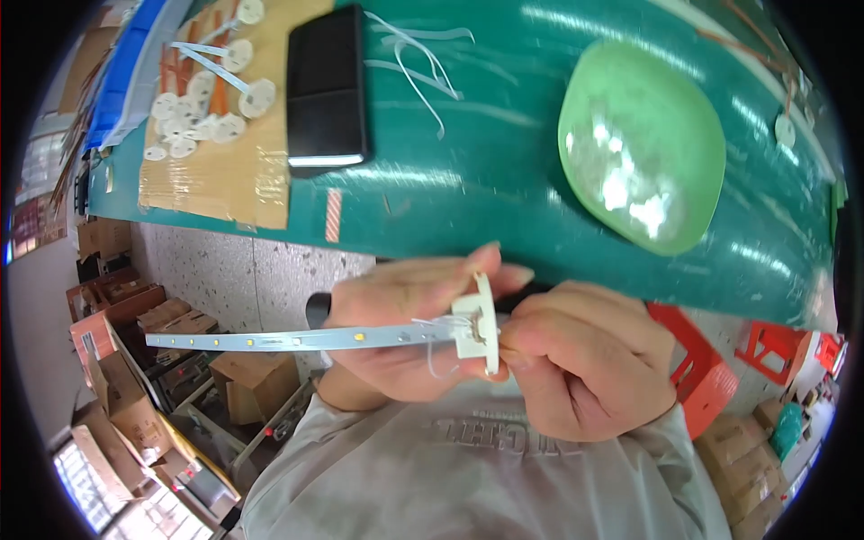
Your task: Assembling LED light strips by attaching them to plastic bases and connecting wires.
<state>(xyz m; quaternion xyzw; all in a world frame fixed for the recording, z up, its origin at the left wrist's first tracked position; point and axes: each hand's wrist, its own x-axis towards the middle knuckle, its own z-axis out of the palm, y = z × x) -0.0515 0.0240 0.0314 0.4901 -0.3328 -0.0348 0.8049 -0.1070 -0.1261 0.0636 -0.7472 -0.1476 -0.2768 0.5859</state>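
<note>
A narrow LED strip (pixel 261 342) with small yellow chips extends to the left in front of my body. Its right end meets a white plastic end cap (pixel 489 326), a round disc seen edge-on with a block on its inner side. Thin white wires loop around that joint. My left hand (pixel 387 297) is closed around the strip's end and the cap, its fingertips showing behind the disc. On the cap's outer face, my right hand (pixel 589 360) pinches with thumb and forefinger. Whatever lies between those two fingertips is too small to make out.
The green table (pixel 450 198) carries a light green bowl (pixel 643 148), a black phone-like slab (pixel 328 85) and loose white wires (pixel 418 58). Several white round caps (pixel 189 117) with strips lie on cardboard (pixel 261 180). A red stool (pixel 693 369) and boxes (pixel 256 382) stand below.
</note>
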